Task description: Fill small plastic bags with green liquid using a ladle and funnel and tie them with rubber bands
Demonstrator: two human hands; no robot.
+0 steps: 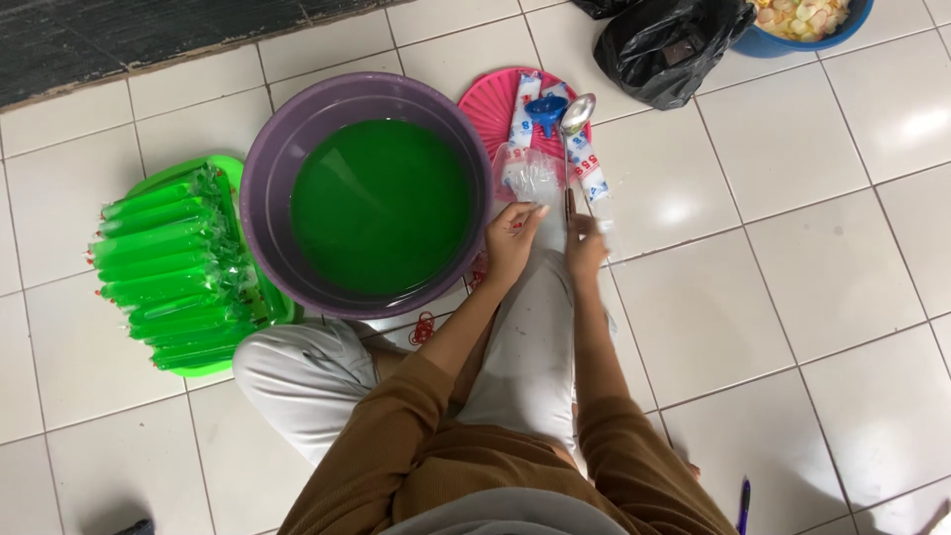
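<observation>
Bright overhead light, glare patches on white tiles (753,327), sharp focus

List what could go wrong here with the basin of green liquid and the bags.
1. The purple basin is nearly full of green liquid and sits against the person's knee; a nudge could slosh it onto the tiles.
2. The left hand and right hand work a thin clear bag right beside the basin; it might slip or tear.
3. The filled green bags are stacked high in the green tray and could slide off.
</observation>
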